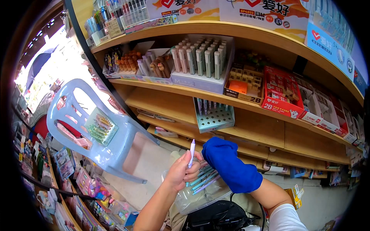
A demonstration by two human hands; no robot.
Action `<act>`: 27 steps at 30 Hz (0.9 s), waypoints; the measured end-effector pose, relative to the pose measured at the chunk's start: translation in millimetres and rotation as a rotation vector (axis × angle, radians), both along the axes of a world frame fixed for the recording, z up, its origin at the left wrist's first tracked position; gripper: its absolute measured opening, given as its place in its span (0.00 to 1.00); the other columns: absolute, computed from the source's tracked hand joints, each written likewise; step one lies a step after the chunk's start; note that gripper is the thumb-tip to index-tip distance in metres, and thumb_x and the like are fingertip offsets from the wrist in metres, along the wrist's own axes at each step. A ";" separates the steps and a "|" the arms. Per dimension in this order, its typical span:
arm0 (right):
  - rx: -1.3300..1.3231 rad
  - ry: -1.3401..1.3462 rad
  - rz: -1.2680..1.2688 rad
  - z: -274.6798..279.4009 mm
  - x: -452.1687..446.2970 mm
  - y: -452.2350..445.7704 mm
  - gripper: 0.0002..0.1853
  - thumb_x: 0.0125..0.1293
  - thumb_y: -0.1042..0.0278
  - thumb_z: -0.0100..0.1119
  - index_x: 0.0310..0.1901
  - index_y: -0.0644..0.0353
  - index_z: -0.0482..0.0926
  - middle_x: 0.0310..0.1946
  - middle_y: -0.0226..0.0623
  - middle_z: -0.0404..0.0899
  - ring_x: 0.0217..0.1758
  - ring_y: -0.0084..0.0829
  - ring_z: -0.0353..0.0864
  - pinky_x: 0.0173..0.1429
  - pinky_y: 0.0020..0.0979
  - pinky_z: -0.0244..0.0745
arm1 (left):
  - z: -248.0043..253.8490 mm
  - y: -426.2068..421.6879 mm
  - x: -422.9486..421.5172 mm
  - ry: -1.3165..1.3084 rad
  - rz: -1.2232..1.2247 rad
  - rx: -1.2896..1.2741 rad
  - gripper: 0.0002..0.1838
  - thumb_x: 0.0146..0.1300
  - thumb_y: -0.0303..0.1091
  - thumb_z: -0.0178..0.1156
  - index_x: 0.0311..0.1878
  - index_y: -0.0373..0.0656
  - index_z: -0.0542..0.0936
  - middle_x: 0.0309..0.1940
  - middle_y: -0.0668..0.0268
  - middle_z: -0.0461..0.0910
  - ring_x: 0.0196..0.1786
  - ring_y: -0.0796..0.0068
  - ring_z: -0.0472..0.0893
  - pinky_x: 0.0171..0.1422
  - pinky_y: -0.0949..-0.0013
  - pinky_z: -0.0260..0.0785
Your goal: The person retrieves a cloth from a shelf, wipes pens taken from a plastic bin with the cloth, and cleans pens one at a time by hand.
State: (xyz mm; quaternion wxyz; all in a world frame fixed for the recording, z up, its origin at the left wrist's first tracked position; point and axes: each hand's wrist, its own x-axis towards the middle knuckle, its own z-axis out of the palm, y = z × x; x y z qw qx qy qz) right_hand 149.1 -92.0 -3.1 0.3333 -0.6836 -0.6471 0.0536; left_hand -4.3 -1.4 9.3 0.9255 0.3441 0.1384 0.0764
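Observation:
My left hand (182, 169) is closed around a lavender pen (192, 149), its pointed tip upward. A blue cloth (229, 163) covers my right hand completely, reaching to the wrist, so those fingers are hidden. The cloth's left edge lies close to my left fingers; I cannot tell if they touch. Below both hands a clear plastic container (200, 204) rests at my lap, with several teal and lavender pens (206, 183) lying in it.
A pale blue chair (115, 154) at left holds a box of pens (101, 126). Ahead, wooden shelves (246, 125) carry a teal pen holder (216, 119), a box of pastel pens (200, 79) and red 2B boxes (281, 104). A black bag (216, 217) sits at my lap.

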 end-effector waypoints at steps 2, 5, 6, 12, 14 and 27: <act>0.072 0.032 0.009 3.8 1.1 -0.7 0.02 0.51 0.76 0.47 0.24 0.61 0.66 0.22 0.39 0.66 0.26 0.33 0.69 0.29 0.30 0.63 | -0.2 -0.4 -0.1 -0.002 -0.009 0.022 0.18 0.68 0.50 0.36 0.37 0.45 0.67 0.11 0.76 0.53 0.11 0.87 0.52 0.14 0.81 0.43; 0.118 0.111 0.059 5.2 1.8 0.1 0.02 0.51 0.76 0.47 0.24 0.61 0.66 0.22 0.39 0.66 0.26 0.33 0.68 0.29 0.30 0.63 | 2.3 -2.5 0.3 -0.007 0.010 0.029 0.16 0.68 0.47 0.39 0.34 0.44 0.66 0.12 0.75 0.54 0.11 0.87 0.52 0.14 0.82 0.43; 0.100 0.126 0.041 3.2 1.8 0.4 0.02 0.51 0.76 0.47 0.24 0.61 0.66 0.22 0.39 0.66 0.26 0.33 0.68 0.29 0.30 0.63 | 3.1 -3.4 0.4 -0.009 0.023 0.027 0.16 0.68 0.46 0.40 0.33 0.44 0.65 0.13 0.75 0.54 0.12 0.87 0.51 0.14 0.82 0.43; -0.022 0.045 -0.039 -3.6 3.2 5.4 0.01 0.51 0.76 0.48 0.25 0.60 0.67 0.23 0.40 0.67 0.26 0.34 0.69 0.29 0.31 0.64 | -1.5 -6.6 1.8 0.031 0.012 0.161 0.13 0.67 0.42 0.45 0.32 0.43 0.65 0.15 0.73 0.58 0.12 0.86 0.54 0.15 0.82 0.47; -0.060 0.076 -0.053 1.3 1.0 4.7 0.01 0.51 0.75 0.48 0.25 0.61 0.67 0.23 0.40 0.68 0.27 0.34 0.70 0.29 0.31 0.64 | -0.3 -8.3 3.1 0.038 0.006 0.212 0.11 0.66 0.41 0.46 0.33 0.43 0.66 0.16 0.72 0.60 0.13 0.86 0.56 0.15 0.82 0.48; -0.035 0.241 0.019 8.9 3.8 1.4 0.02 0.53 0.74 0.50 0.26 0.61 0.69 0.24 0.41 0.68 0.28 0.36 0.70 0.32 0.31 0.65 | 0.2 -7.7 4.7 0.020 0.056 0.158 0.12 0.67 0.39 0.44 0.36 0.40 0.69 0.18 0.70 0.64 0.15 0.86 0.58 0.18 0.83 0.51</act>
